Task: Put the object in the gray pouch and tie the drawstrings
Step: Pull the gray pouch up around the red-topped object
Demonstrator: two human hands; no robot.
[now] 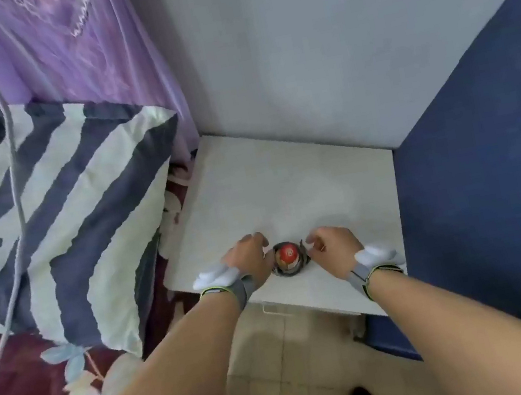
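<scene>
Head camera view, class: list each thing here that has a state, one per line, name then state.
gray pouch: mouth open, drawstrings untied, on the white table.
red object: inside the pouch, top showing.
left hand: gripping the pouch's left edge.
right hand: pinching the pouch's right edge.

no readable text, labels, brands or numbers anywhere in view

Red object [288, 252] inside open gray pouch [286, 270]

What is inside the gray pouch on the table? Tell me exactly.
A round red object sits in the open mouth of the gray pouch, between the left hand and right hand. Its lower part and the pouch bottom are hidden.
</scene>
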